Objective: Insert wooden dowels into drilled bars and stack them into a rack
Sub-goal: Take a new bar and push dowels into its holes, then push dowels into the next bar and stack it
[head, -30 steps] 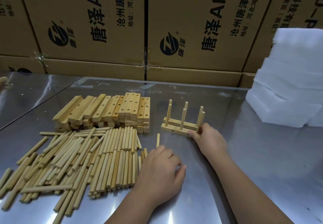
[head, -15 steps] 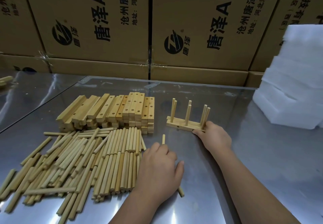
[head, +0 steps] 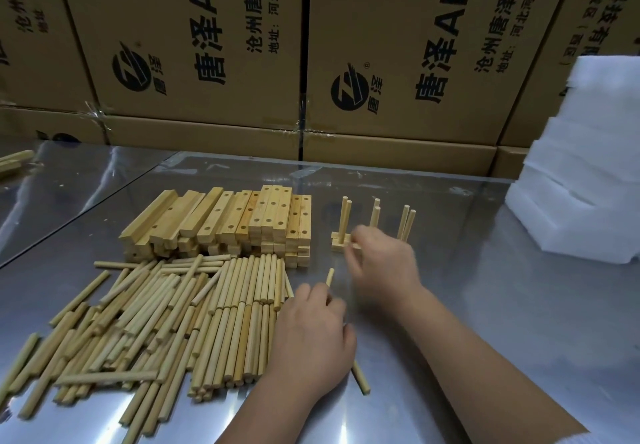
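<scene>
One six-dowel rack (head: 372,232) stands assembled; blurred right hand (head: 382,260) seemingly grips it, left hand (head: 311,336) pinches a dowel (head: 330,276); beside it, many bars (head: 225,225) remain.

At your twelve o'clock stand printed cardboard boxes (head: 214,45) in a row along the back of the steel table (head: 485,305). At two o'clock, a stack of white foam sheets (head: 581,184) rests on it.

Both forearms are bare, with what may be a pale sleeve edge at the right elbow.
</scene>
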